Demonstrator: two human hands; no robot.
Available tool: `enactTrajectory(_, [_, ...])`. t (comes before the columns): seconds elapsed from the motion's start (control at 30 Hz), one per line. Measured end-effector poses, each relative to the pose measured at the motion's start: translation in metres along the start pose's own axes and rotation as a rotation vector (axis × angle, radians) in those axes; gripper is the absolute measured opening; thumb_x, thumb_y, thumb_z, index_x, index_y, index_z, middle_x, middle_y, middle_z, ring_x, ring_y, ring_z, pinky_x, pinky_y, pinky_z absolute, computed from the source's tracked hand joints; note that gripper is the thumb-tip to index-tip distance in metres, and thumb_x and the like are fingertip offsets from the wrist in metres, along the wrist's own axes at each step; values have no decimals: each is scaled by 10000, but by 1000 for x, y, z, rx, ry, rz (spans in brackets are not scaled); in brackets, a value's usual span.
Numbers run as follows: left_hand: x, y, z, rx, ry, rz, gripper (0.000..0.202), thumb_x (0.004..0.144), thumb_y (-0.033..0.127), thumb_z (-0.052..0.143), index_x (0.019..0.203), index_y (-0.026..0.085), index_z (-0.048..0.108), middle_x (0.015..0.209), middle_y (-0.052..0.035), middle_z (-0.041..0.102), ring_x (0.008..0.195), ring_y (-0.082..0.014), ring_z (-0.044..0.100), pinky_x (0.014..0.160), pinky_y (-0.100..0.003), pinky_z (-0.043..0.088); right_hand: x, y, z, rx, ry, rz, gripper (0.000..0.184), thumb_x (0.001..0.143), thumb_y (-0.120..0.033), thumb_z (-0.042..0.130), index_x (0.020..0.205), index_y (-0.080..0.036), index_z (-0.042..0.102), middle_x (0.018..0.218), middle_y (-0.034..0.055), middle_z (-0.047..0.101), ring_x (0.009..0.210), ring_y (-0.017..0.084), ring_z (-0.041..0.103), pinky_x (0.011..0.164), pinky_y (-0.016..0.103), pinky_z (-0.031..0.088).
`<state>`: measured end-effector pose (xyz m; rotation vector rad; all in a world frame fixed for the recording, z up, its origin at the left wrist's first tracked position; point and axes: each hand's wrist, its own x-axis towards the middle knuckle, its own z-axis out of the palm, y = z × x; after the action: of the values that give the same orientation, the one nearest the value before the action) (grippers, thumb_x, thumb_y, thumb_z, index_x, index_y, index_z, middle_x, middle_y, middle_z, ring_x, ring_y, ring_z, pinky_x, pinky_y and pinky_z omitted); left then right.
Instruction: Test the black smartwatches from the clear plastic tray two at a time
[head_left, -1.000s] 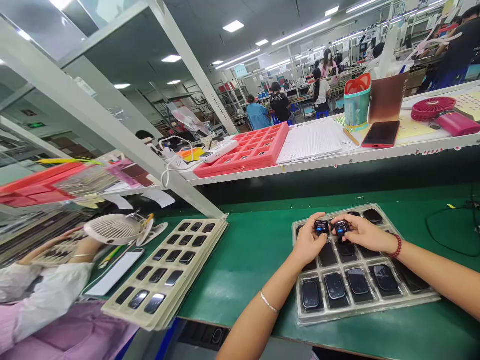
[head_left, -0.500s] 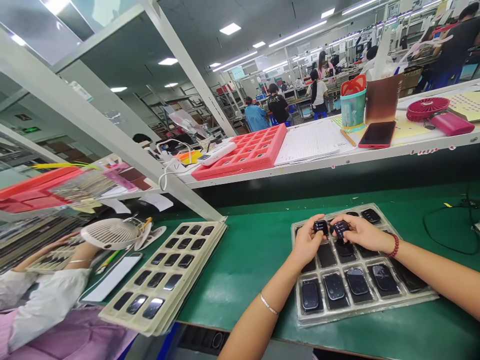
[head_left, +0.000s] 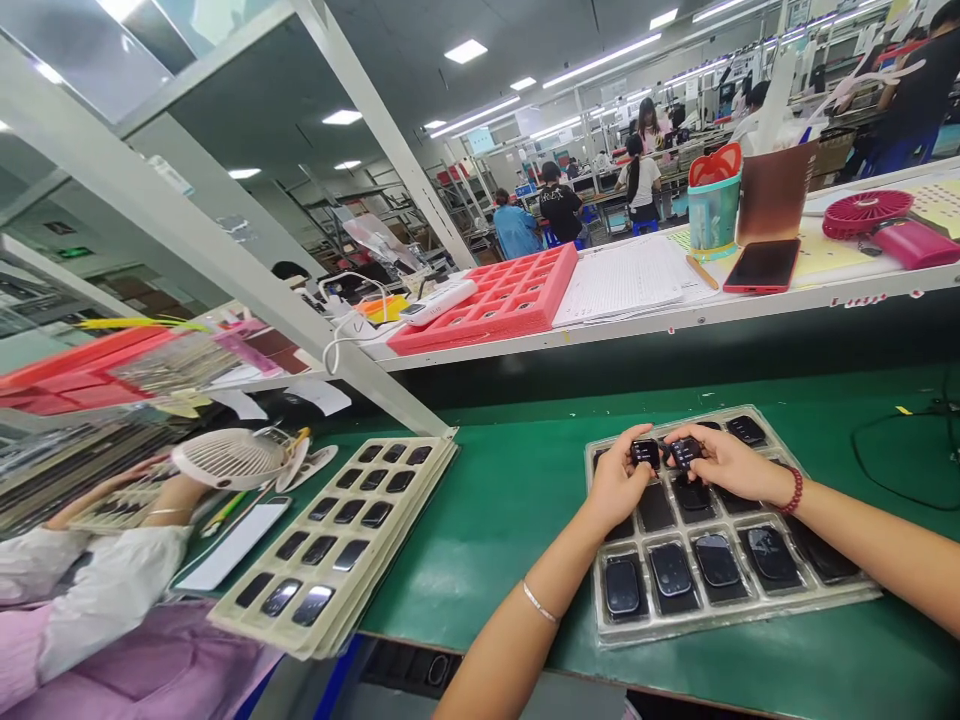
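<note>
Over the far half of a clear plastic tray (head_left: 742, 620) on the green bench, both my hands hold small black devices side by side. My left hand (head_left: 619, 482) is closed around one small black device (head_left: 645, 454) with a dim screen. My right hand (head_left: 724, 462), with a red bead bracelet at the wrist, is closed around a second small black device (head_left: 684, 453). The tray's near row holds several black devices (head_left: 670, 572) lying flat in their pockets.
A beige tray stack (head_left: 337, 545) of black devices lies to the left on the green mat (head_left: 510, 500). A co-worker's arm (head_left: 97, 580) and a white fan (head_left: 229, 458) are at far left. The raised shelf carries a red foam tray (head_left: 502, 295), a red phone (head_left: 763, 266) and a cup. A black cable (head_left: 900, 450) runs at right.
The device screens lit blue a second ago look darker now. Both hands stay over the tray's far half with only slight shifts.
</note>
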<state>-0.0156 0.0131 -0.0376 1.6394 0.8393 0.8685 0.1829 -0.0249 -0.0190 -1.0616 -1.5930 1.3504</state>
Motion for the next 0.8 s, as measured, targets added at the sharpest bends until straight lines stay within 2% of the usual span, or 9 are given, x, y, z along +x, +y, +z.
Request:
enactTrajectory(0.13, [-1,4,0,-2,7,13,565,716,97,557,1268,177,464,1027,-78,654,852,-172,622,776,-295,521,0,-2,0,0,1,-16,398,695,-116,524,1089,-176,524,1017,66,606,810,160,593,644,268,493])
enactTrajectory(0.27, [-2,6,1,-35,-1,-18,405,776,156,526,1181,159,532,980,-80,652,802,-166,622,722,-291,534,0,-1,-1,9,-13,51,305,786,-196,507,1089,-165,531,960,67,621,674,126,589,578,249,484])
enactTrajectory(0.37, [-1,4,1,-53,-14,-21,313,798,173,508,1102,151,573,946,-79,647,783,-164,620,686,-282,535,1,2,-2,33,-20,58,297,815,-224,505,1103,-161,539,917,60,630,623,108,573,586,251,491])
enactTrajectory(0.8, [1,-1,1,-32,-5,-16,291,793,146,494,1069,145,585,926,-78,654,766,-161,629,652,-265,532,2,5,-2,33,-24,60,275,825,-241,517,1084,-160,559,897,53,636,611,108,570,581,251,485])
